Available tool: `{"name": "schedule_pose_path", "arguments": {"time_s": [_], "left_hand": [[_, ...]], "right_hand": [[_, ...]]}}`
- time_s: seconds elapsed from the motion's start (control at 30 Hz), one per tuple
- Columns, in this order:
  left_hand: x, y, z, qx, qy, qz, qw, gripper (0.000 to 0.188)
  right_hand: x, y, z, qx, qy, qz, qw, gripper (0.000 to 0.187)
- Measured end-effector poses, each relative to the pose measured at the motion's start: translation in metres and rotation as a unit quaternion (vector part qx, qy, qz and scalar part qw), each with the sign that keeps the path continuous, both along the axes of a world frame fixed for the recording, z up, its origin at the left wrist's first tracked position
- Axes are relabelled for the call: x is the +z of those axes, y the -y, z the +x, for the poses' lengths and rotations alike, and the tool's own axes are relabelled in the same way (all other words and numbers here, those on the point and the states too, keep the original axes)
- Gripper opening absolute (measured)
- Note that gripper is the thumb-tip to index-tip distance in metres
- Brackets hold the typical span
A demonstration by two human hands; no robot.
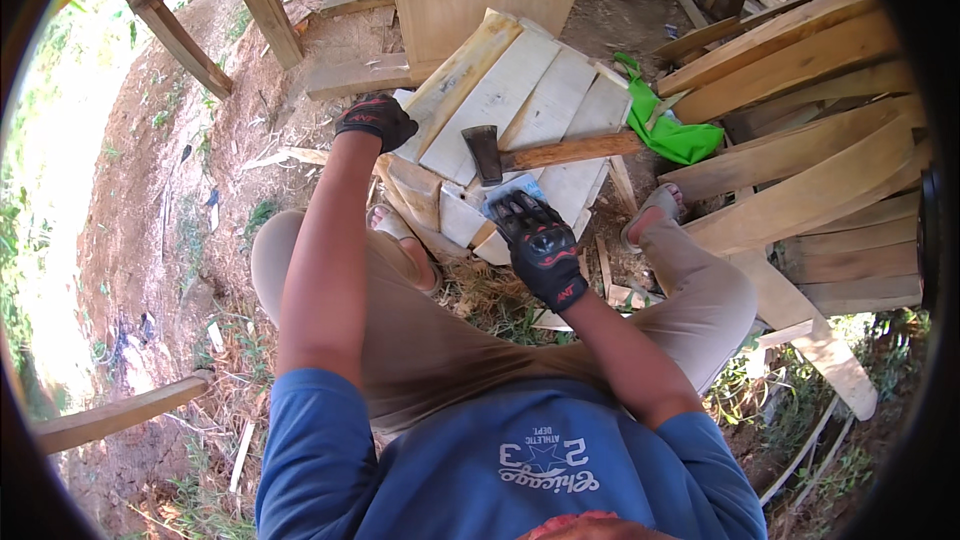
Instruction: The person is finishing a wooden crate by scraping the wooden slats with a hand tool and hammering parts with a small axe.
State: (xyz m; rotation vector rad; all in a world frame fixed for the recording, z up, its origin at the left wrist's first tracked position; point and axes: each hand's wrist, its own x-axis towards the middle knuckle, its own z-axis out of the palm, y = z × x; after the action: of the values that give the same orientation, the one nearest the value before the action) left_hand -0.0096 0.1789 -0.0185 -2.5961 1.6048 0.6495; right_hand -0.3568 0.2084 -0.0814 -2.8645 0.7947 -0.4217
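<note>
My left hand [378, 121], in a black glove with red marks, is curled closed at the left edge of a low stand of pale planks [490, 120]. What its fingers hold, if anything, is hidden. My right hand [541, 242], gloved alike, rests at the near side of the planks, its fingers over a small light blue and white flat piece [513, 189], perhaps a packet. Just beyond it lies an axe [485, 154], its dark head to the left and its wooden handle [570, 151] running right. A green cloth or bag [672, 120] hangs by the handle's end.
Long curved boards [800, 180] are stacked at the right. Behind the planks stands a large wooden panel [485, 0]. A timber frame [180, 20] is at the upper left, and a beam [125, 413] lies at the lower left. Wood scraps litter the ground between my feet.
</note>
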Motion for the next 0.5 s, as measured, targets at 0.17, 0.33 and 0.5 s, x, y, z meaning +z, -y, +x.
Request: {"name": "schedule_pose_path", "arguments": {"time_s": [0.17, 0.33, 0.5], "left_hand": [[0.004, -0.007, 0.003, -0.001, -0.013, 0.019, 1.0, 0.061], [0.002, -0.005, -0.001, -0.035, -0.002, 0.019, 0.999, 0.06], [-0.009, 0.008, 0.003, -0.06, -0.006, 0.023, 0.998, 0.06]], "right_hand": [[0.01, 0.0, -0.053, 0.005, -0.023, 0.013, 1.0, 0.051], [0.016, -0.002, -0.095, 0.005, -0.04, -0.015, 0.999, 0.053], [0.009, 0.009, -0.039, 0.004, 0.012, 0.0, 1.0, 0.047]]}}
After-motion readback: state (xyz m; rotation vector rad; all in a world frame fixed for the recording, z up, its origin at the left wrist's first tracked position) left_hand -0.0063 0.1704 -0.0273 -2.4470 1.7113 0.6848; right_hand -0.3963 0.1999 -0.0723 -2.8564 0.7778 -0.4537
